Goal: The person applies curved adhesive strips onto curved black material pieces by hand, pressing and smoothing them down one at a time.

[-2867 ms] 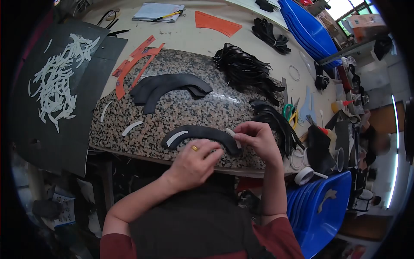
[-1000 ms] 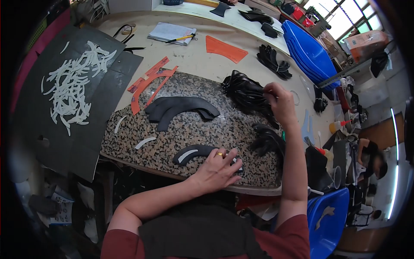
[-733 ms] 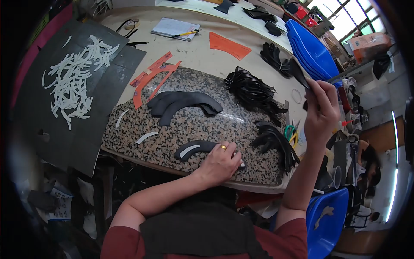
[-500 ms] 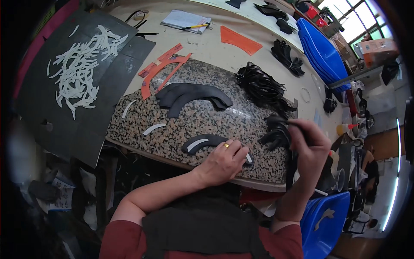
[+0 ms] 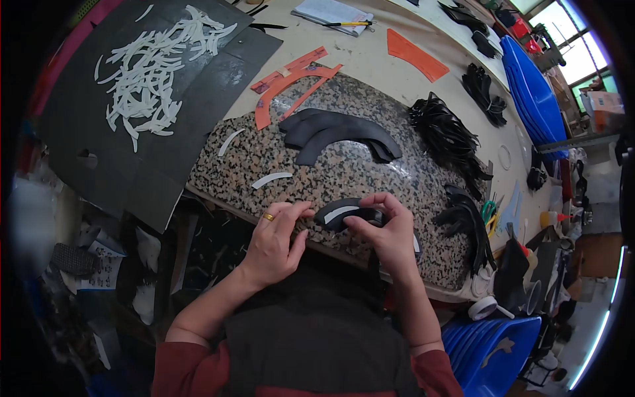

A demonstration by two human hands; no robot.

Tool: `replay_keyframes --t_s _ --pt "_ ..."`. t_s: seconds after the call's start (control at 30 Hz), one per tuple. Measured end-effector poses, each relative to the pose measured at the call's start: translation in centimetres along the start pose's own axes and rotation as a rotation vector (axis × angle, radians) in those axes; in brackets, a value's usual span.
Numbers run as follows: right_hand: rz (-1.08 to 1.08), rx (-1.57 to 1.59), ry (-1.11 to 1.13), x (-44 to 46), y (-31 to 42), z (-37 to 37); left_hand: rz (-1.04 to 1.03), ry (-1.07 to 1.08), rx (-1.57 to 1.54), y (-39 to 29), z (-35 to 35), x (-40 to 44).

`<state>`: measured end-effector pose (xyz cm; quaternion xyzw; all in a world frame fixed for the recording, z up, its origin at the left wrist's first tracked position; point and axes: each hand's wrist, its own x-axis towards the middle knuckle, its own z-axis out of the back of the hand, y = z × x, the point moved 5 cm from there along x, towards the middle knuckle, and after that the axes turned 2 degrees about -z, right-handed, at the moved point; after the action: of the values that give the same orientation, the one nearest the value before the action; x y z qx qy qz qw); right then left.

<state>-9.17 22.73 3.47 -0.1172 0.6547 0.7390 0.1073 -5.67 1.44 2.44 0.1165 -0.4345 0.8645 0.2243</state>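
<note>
A curved dark piece point(image 5: 331, 218) with a white strip point(image 5: 341, 214) on it lies at the front edge of the speckled stone slab point(image 5: 218, 172). My right hand point(image 5: 387, 231) pinches its middle between thumb and fingers; part of the piece is hidden under the hand, and a bit of white shows right of it. My left hand point(image 5: 278, 238), with a ring, is at the piece's left end, fingers apart and holding nothing visible. Two loose white strips point(image 5: 272, 179) lie on the slab, behind and to the left. More curved dark pieces point(image 5: 337, 132) are stacked farther back.
Many white strips point(image 5: 145, 86) cover a dark board point(image 5: 73, 112) at left. Orange templates point(image 5: 291, 83) and black strip bundles point(image 5: 450, 135) lie behind. Scissors point(image 5: 489, 212) and glue bottles are at right. Blue bins point(image 5: 503, 351) stand below the right edge, others behind the table.
My right hand has come from the black strips at right to the curved piece and grips it. My left hand has let go and moved left. The view has shifted.
</note>
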Motion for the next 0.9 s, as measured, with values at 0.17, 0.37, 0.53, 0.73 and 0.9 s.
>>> replay_keyframes --t_s 0.17,0.37,0.53,0.73,0.9 --pt "0.011 -0.051 -0.090 0.4 -0.9 -0.9 -0.008 0.067 0.020 0.3 -0.5 -0.4" --pt "-0.031 -0.080 -0.082 1.1 -2.4 -2.1 -0.023 0.076 0.029 0.4 -0.6 -0.6" --pt "-0.036 -0.164 -0.054 1.5 -2.5 -2.2 -0.020 0.086 0.027 0.6 -0.8 -0.6" --pt "-0.050 -0.187 -0.043 1.7 -2.5 -2.3 -0.096 0.060 0.115 -0.3 -1.2 -1.2" --pt "0.107 -0.461 -0.078 -0.1 -0.5 -1.4 -0.169 0.067 0.362 -1.0 -2.7 -1.8"
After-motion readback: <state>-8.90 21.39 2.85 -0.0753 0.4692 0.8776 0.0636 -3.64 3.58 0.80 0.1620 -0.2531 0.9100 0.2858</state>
